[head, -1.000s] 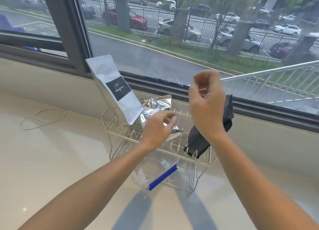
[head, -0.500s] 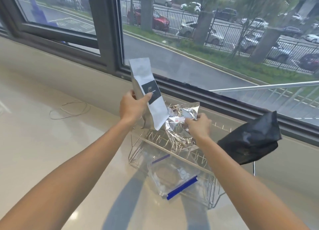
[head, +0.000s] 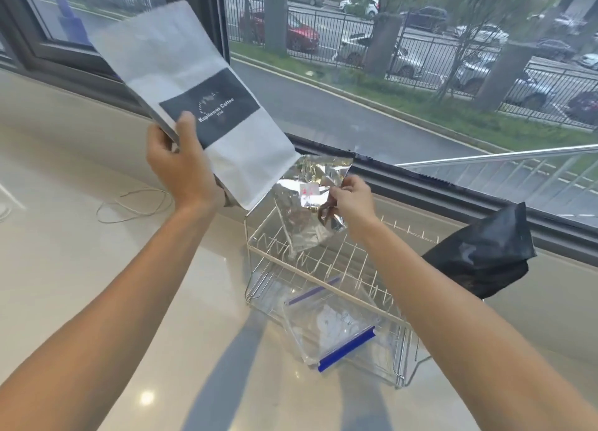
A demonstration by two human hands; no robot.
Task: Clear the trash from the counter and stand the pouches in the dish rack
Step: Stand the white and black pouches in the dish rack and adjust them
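My left hand (head: 181, 168) grips the white pouch (head: 194, 97), lifted clear above the counter (head: 64, 268). My right hand (head: 351, 200) pinches the silver pouch (head: 307, 210) standing in the dish rack (head: 323, 262). I'm mid-arranging; next I'd slot the white one between the tines beside it.

I've lifted the white coffee pouch (head: 194, 100) clear of the dish rack (head: 323, 268) with my left hand (head: 181, 171); my right hand (head: 352, 200) now grips the foil pouch (head: 307, 210), raising it slightly.
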